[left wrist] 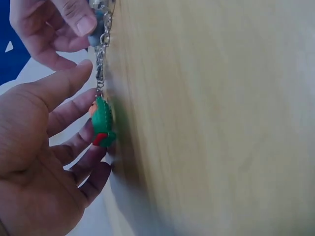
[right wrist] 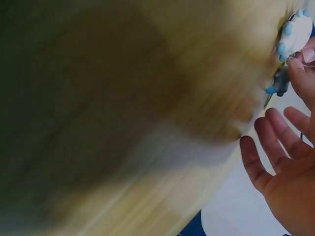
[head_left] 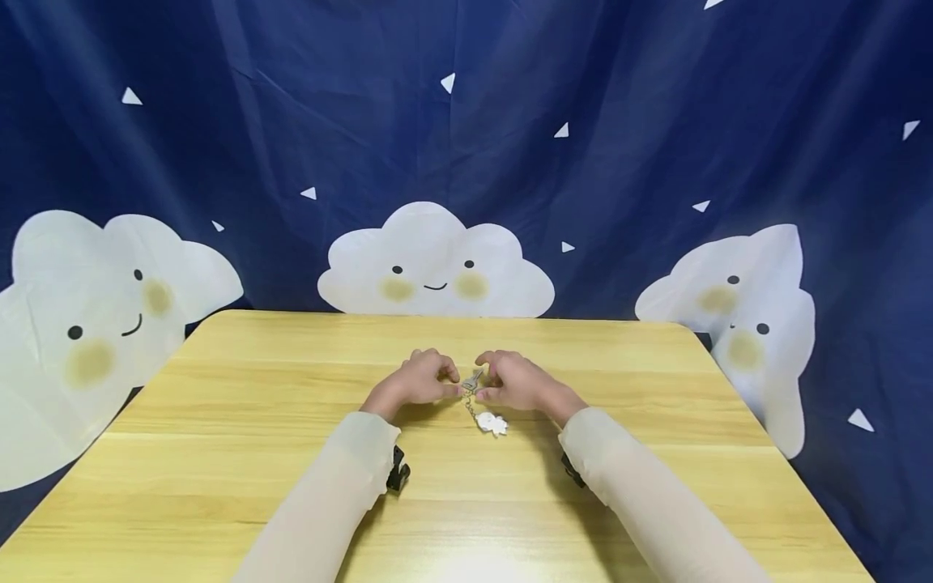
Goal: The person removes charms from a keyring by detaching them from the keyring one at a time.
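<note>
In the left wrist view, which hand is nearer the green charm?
Left. The left hand is close beside the green charm; the right hand is farther along the chain.

No text, label, brand or number can be read in any of the three views. Any stamp on the key [head_left: 471, 381] is too small to make out, as is any mark on the white charm [head_left: 492, 423]. The green charm [left wrist: 102, 123] and the curtain [head_left: 510, 48] show no legible lettering either.
</note>
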The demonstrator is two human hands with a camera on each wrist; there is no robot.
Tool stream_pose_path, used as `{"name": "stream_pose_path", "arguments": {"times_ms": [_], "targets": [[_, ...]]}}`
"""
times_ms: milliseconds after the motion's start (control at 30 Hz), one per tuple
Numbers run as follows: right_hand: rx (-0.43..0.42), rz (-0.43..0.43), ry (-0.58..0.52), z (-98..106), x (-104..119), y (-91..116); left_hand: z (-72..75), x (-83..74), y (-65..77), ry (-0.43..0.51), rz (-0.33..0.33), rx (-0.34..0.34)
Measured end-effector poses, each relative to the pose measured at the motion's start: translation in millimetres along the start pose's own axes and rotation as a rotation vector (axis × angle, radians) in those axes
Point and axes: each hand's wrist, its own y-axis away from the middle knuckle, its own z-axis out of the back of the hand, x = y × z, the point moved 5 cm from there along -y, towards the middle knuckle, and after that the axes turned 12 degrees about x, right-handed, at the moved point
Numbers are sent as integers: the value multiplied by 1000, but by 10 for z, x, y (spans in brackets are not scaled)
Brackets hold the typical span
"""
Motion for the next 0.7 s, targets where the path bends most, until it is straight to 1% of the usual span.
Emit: {"name": "stream_pose_path", "arguments": {"times_ms": [100, 233, 300, 367, 533, 700], "targets": [[-21, 17, -98, -4, -21, -30, 6, -8, -16, -5, 16, -5], [-33, 32, -183, -15, -32, -55, 10, 2, -42, -8, 39, -10], [-36, 25, -217, -18, -51, -62, 9, 6, -57, -1, 45, -13], [-40, 19, -237, -18, -68, -69, 1, 6, -72, 18, 45, -9], [-27, 17, -248, -24, -87, -87, -18, -14, -92, 69, 53, 12], [-18, 9, -257, -37, -100, -107, -39, -20, -122, 66, 74, 15]]}}
